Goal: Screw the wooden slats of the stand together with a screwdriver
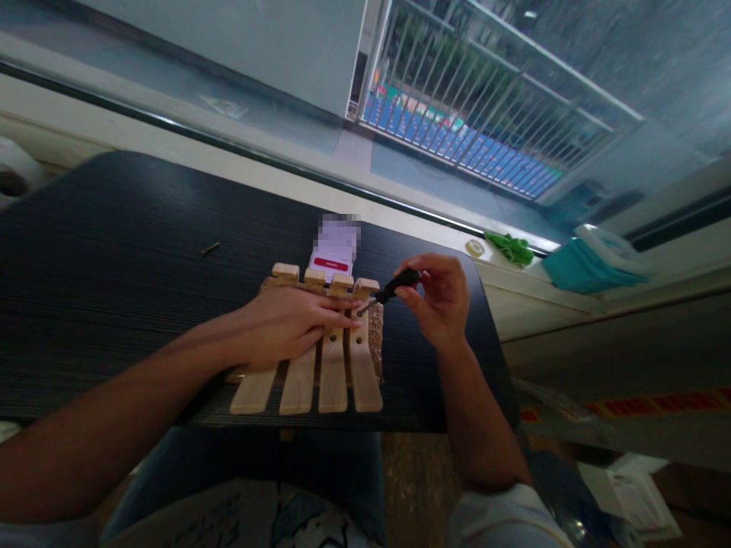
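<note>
Several pale wooden slats with hooked far ends make up a wooden rack (333, 373) lying on the dark table. Across the slats rests my left hand (291, 320), palm down with its fingers stretched out, two fingertips on the rightmost slat. My right hand (439, 293) grips the black handle of a screwdriver (394, 285). The screwdriver slants down to the left, its tip at the upper hole of the rightmost slat; whether a screw sits there I cannot make out. Lower holes show in the two right slats. Clear bubble wrap (375, 339) lies beneath the rack.
Just behind the rack lies a lit phone (336, 247). A small metal piece (210, 248), perhaps a screw, is on the dark table (114, 304) to the left. The windowsill holds a tape roll (474, 247), a green cloth (510, 248) and a teal tissue pack (591, 262).
</note>
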The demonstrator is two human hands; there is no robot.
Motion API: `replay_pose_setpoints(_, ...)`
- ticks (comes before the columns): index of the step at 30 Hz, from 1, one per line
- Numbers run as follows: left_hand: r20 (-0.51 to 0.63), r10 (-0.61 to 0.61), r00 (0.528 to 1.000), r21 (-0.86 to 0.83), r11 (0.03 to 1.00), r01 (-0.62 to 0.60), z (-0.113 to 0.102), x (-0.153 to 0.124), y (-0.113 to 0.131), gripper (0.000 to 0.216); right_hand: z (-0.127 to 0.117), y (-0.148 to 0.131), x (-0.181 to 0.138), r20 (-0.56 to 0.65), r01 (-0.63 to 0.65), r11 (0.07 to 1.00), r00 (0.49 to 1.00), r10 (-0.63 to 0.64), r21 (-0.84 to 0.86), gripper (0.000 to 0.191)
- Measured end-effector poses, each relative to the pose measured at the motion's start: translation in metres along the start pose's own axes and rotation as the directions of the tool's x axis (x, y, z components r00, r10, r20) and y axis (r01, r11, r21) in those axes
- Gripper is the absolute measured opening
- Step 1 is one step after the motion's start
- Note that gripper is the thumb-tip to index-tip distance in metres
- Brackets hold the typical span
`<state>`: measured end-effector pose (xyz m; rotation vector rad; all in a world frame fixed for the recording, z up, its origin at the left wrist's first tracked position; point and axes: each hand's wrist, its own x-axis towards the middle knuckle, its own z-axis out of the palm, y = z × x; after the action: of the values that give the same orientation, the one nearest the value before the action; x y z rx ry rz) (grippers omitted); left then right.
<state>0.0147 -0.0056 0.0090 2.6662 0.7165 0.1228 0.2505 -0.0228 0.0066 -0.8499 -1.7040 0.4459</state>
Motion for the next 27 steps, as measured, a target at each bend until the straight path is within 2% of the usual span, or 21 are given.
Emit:
replay_pose_setpoints(6,0.014,0.001,1.0,-0.006,1.0,-0.001,0.0003,0.0009,-0.0003,0.05,0.0019,-0.003,0.0033,-0.015,0.048,0.997,0.999,-0.047,0.055,0.027)
replay_pose_setpoints(11,0.003,0.005,1.0,-0.003,1.0,-0.005,0.0016,-0.0005,-0.0014,0.049,0.0057,-0.0026,0.0025,-0.059,0.053,0.998,0.997,-0.052,0.016,0.029)
replay_pose_setpoints(15,0.011,-0.01,1.0,-0.003,1.0,0.01,0.0018,-0.0002,-0.0017,0.049,0.0081,-0.0023,0.0024,-0.079,0.105,0.994,0.992,-0.103,0.025,0.027)
replay_pose_setpoints(20,-0.005,0.0,1.0,-0.006,1.0,0.0,0.0037,0.0007,-0.0033,0.048,0.0055,-0.0003,0.0017,-0.049,0.104,0.994,0.994,-0.102,0.039,0.026)
replay_pose_setpoints(27,0.007,-0.027,1.0,-0.006,1.0,0.027,0.0033,0.0009,-0.0021,0.049,0.0002,-0.0027,-0.0005,0.06,0.06,0.998,0.996,-0.062,0.028,0.021)
